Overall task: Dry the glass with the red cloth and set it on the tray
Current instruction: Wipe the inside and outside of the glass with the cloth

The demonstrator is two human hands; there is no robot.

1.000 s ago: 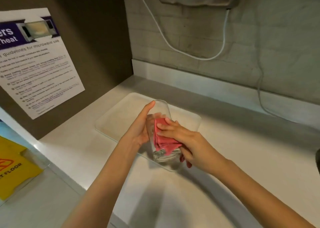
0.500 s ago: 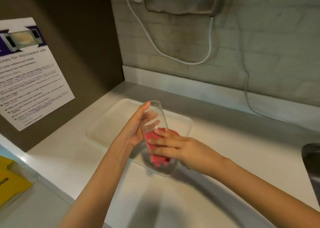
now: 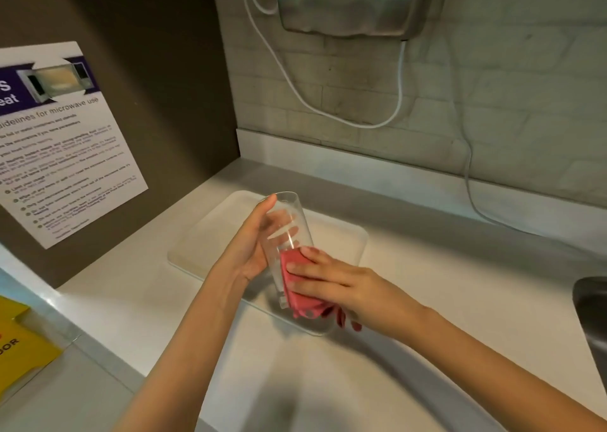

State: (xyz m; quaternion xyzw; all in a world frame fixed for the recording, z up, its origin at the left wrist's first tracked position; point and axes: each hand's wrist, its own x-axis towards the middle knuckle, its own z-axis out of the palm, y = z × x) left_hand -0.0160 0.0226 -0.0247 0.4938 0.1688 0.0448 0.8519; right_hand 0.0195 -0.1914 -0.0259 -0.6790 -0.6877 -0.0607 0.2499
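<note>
A tall clear glass (image 3: 286, 224) is held tilted above the near edge of the white tray (image 3: 210, 231), its open mouth pointing up and away. My left hand (image 3: 248, 251) grips its left side, thumb near the rim and fingers showing through the glass. My right hand (image 3: 331, 282) presses the red cloth (image 3: 300, 292) against the lower right part of the glass. The cloth hangs past the base of the glass and hides it.
The tray lies on a white counter (image 3: 427, 277) in a corner. A metal hand dryer (image 3: 348, 4) with a white cord hangs on the brick wall. A microwave notice (image 3: 62, 142) is on the left panel. A sink edge (image 3: 591, 303) shows right, a yellow floor sign (image 3: 19, 343) lower left.
My right hand slid the red cloth down the glass towards its base. The camera view shifted, so the counter and the tray sit further left.
</note>
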